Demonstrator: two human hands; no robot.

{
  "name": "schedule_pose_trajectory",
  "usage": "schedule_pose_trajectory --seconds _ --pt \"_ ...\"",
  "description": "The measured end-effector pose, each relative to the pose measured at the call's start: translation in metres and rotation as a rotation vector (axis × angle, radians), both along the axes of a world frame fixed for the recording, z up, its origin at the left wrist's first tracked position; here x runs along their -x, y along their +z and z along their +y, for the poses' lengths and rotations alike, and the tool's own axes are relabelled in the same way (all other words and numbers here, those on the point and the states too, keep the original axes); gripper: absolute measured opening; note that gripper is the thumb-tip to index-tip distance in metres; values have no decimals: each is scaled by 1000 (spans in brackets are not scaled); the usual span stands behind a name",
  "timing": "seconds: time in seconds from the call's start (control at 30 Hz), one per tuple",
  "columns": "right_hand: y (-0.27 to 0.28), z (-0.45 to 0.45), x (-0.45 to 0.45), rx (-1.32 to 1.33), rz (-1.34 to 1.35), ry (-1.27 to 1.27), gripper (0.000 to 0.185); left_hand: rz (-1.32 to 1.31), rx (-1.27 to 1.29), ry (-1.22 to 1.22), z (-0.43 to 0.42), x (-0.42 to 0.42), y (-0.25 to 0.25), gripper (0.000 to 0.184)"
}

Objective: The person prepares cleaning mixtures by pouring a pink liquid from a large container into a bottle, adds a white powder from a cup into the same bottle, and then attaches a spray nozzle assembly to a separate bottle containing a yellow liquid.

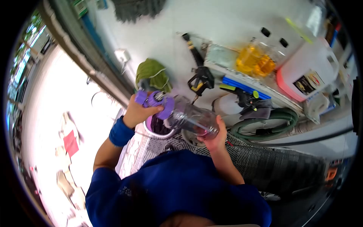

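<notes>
A clear plastic bottle (194,120) with a purple, sprayer-like top (166,107) is held tilted in front of my chest. My left hand (141,109) is closed around the purple top, its thumb lying along the side. At the bottle's base, my right hand (216,137) grips from the right and below. A little pinkish liquid shows near the base. Just under the bottle is a purple container with a white rim (160,132), partly hidden by it.
A wall shelf (242,72) bears bottles of yellow liquid (254,60) and a large jug with pink liquid (308,72). Below are a coiled green hose (242,130) and a white pump sprayer (228,104). A black spray gun (200,79) and a green cloth (153,73) hang on the wall.
</notes>
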State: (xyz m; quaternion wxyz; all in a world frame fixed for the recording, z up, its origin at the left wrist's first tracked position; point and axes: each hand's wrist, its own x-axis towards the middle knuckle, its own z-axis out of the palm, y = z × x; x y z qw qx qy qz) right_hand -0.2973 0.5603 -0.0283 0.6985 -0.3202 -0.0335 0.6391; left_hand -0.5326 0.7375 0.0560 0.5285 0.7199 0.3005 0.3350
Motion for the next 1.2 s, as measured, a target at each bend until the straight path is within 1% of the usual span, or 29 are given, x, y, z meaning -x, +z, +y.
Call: schedule_pose_trajectory --seconds 0.03,0.07,0.1,0.13,0.17,0.2,0.23,0.27,0.3,0.33,0.37,0.4,0.43,0.5,0.53,0.6,0.63,0.7,0.77,0.8,0.87,0.9,0.93,1.03,1.07,1.1,1.17,1.2 --pt "-3 -1 0 1 3 -15 52 15 -36 -4 -1 0 -2 48" --pt "-5 -1 -1 -34 11 -10 51 -11 16 3 -5 0 -4 47" --pt "-1 -3 0 42 -31 -50 51 -42 58 17 -8 -1 -5 45" --pt "2 -2 1 101 -76 -70 50 2 -8 14 -12 -2 -5 45" --pt "-15 -3 -7 -112 60 15 50 52 -91 41 -12 -2 -6 45" --pt "-15 0 -5 5 130 -71 52 87 -137 76 -15 -3 -5 44" --pt "-11 2 -3 -27 140 -87 46 109 -132 109 -20 -6 -6 43" --pt "4 -1 1 70 -107 -88 53 116 -78 147 -22 -9 -10 42" --pt "-43 2 -20 -173 -399 -246 61 117 43 185 -24 -12 -13 41" --pt "-25 9 -24 -356 -850 -332 64 -13 386 225 -30 -14 -17 42" --pt "-5 17 -27 -501 -1258 -526 68 -27 514 233 -31 -20 -44 42" --pt "7 14 -30 -514 -1338 -573 68 -41 640 207 -26 -22 -68 43" --pt "15 11 -26 -468 -1263 -497 68 41 636 255 -31 -19 -52 61" --pt "24 3 -22 -407 -1163 -389 68 -187 603 148 -18 -12 -59 61" --pt "27 2 -22 -392 -1133 -348 68 -202 587 190 -17 -5 -42 61" --pt "32 7 -17 -371 -1107 -273 68 -64 436 178 -21 6 -15 43" --pt "35 9 -15 -369 -1102 -244 68 -71 429 204 -20 11 -11 43" --pt "37 15 -13 -381 -1095 -206 69 -86 338 245 -16 12 -8 35" --pt "38 18 -10 -384 -1089 -180 69 -145 237 313 -14 14 -15 29" --pt "38 20 -7 -390 -1087 -164 69 -160 65 373 -15 17 -12 28" --pt "38 22 -6 -403 -1079 -142 69 -179 -109 435 -19 24 -5 28" --pt "40 24 -4 -409 -1077 -132 69 -184 74 409 -37 35 27 28" --pt "41 26 -3 -410 -1074 -120 69 -189 259 384 -47 41 44 27" --pt "41 35 1 -426 -1070 -77 69 -214 287 370 -53 55 44 26" --pt "41 41 7 -431 -1066 -48 69 -186 275 420 -56 56 43 26" --pt "40 46 9 -439 -1054 -13 69 -100 175 460 -50 55 29 29" --pt "40 57 18 -452 -1020 44 70 -48 -78 529 -57 57 28 33" --pt "39 61 22 -461 -1007 73 70 -47 -81 570 -57 64 30 33"
